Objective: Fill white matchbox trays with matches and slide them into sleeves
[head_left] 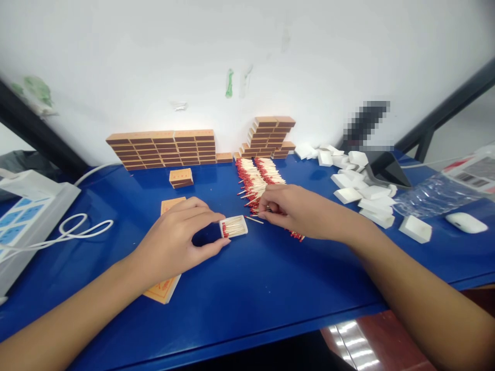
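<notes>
Between the thumb and index finger of my left hand (180, 232) is a small white matchbox tray (244, 226), resting on the blue table with red-tipped matches (234, 227) lying in it. My right hand (286, 208) is at the near end of a large heap of loose matches (257, 180), its fingertips pinched together. Whatever those fingertips hold is hidden. One single match (254, 220) lies between the tray and my right fingertips. Orange matchbox sleeves (164, 288) are partly covered by my left hand and forearm.
Matchboxes stand stacked in a long row (162, 149) and a stepped pile (268, 136) along the wall. One matchbox (181, 178) sits apart. Several white trays (373, 198) lie scattered at right, near a white earbud case (466, 222). A power strip (31, 216) with white cable occupies the left.
</notes>
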